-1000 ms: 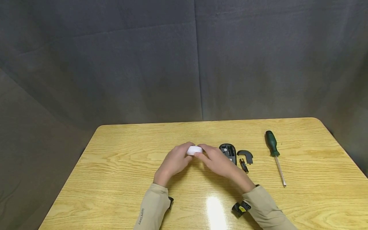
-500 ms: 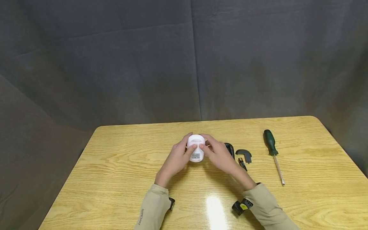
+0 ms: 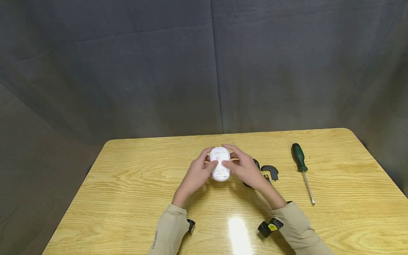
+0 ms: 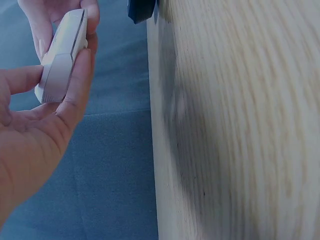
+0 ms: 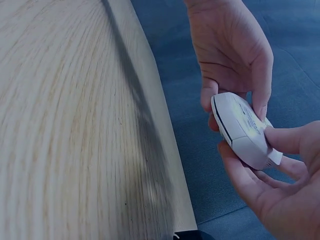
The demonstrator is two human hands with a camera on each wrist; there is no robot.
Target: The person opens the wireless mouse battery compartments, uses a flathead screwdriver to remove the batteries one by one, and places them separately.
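Observation:
Both hands hold a white computer mouse (image 3: 220, 174) above the table, its underside with printed text facing up in the head view. My left hand (image 3: 195, 174) grips its left side, thumb on the underside and fingers around the edge. From the other side my right hand (image 3: 248, 173) grips it the same way. In the right wrist view the white mouse (image 5: 242, 122) is tilted, with a dark seam along its side and a white edge sticking out by the right thumb. Partly hidden behind my right hand lies a black mouse (image 3: 256, 163) on the table.
Right of the black mouse lie a curved black cover (image 3: 271, 170) and a battery (image 3: 267, 177), partly hidden by the right hand. Farther right is a screwdriver (image 3: 299, 158) with a green handle. A dark cloth (image 3: 159, 71) hangs behind the wooden table (image 3: 134, 184).
The white mouse has turned from edge-on to underside up and shifted slightly right. Both thumbs now lie on its underside. The screwdriver and cover stay where they were.

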